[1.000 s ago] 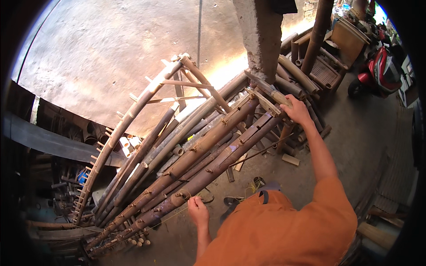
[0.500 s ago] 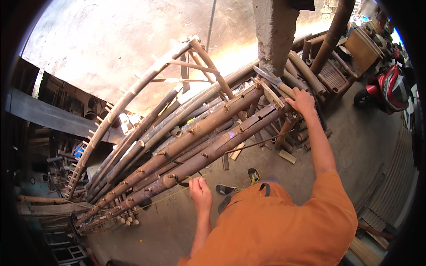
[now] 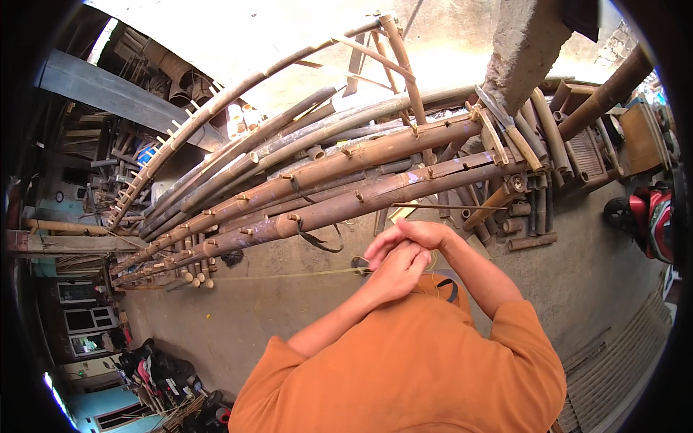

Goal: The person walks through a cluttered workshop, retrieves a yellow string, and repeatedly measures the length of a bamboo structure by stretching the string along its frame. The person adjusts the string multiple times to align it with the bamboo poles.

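Note:
My left hand [image 3: 398,276] is closed, with a thin yellow string [image 3: 310,273] running from it toward the far end of the bamboo poles at left. Over it lies my right hand [image 3: 421,232], touching it, its fingers stretched out to the left and partly hidden. Loops of string show beside my hands. Just beyond them run two long brown bamboo poles, the nearer pole [image 3: 336,204] and the farther pole [image 3: 375,150], both set with short pegs. A knife [image 3: 525,148] with a wooden handle rests at their right end, apart from my hands.
A black strap [image 3: 315,240] hangs off the nearer pole. Behind lie more bamboo poles [image 3: 285,148] and a curved bamboo frame [image 3: 238,85]. A concrete pillar [image 3: 521,54] rises at the back right. A red motorbike [image 3: 658,220] stands far right; corrugated sheets [image 3: 613,368] lie below.
My right hand has let go of the knife and come down to my left hand. The left has moved right with the string. The whole view has shifted.

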`<control>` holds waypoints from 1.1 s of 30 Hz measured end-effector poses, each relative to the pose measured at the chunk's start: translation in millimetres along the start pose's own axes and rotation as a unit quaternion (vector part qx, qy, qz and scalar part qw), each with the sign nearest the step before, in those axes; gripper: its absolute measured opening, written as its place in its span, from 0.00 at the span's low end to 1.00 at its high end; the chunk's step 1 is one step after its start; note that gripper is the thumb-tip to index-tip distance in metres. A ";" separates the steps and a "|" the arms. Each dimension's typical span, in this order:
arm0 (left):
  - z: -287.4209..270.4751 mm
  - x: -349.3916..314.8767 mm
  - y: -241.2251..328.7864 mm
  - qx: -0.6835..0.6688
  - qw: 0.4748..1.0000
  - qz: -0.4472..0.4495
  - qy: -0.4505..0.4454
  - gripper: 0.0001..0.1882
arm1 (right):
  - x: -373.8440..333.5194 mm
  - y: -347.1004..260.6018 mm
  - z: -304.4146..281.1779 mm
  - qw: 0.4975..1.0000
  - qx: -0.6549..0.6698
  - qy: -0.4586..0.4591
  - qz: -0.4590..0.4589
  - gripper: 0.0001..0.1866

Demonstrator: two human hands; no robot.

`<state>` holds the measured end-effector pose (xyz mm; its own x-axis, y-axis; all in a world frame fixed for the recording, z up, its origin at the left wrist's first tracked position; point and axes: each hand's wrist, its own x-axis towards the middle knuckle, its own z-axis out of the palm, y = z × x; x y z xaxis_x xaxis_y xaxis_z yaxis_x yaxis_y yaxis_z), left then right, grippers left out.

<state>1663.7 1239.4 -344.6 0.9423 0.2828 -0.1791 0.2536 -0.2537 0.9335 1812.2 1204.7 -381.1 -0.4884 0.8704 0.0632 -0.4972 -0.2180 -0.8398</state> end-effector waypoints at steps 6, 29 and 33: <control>-21.1 -31.7 10.9 -0.167 0.981 -0.101 -0.019 0.13 | -48.7 59.6 -28.1 0.948 -0.244 0.104 0.177 0.51; -295.5 -34.2 -147.9 0.214 0.908 -0.034 0.359 0.14 | -174.1 -26.7 -137.9 0.458 -0.433 0.776 0.014 0.15; -281.6 -36.4 -130.4 0.236 0.874 -0.133 0.404 0.13 | -204.6 -12.4 -154.2 0.358 -0.517 0.767 0.124 0.15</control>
<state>1534.8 1522.7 -372.3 0.4220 0.9025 0.0862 0.6817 -0.3785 0.6262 2028.8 1097.4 -466.7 0.9383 0.2717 0.2140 0.3448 -0.7828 -0.5179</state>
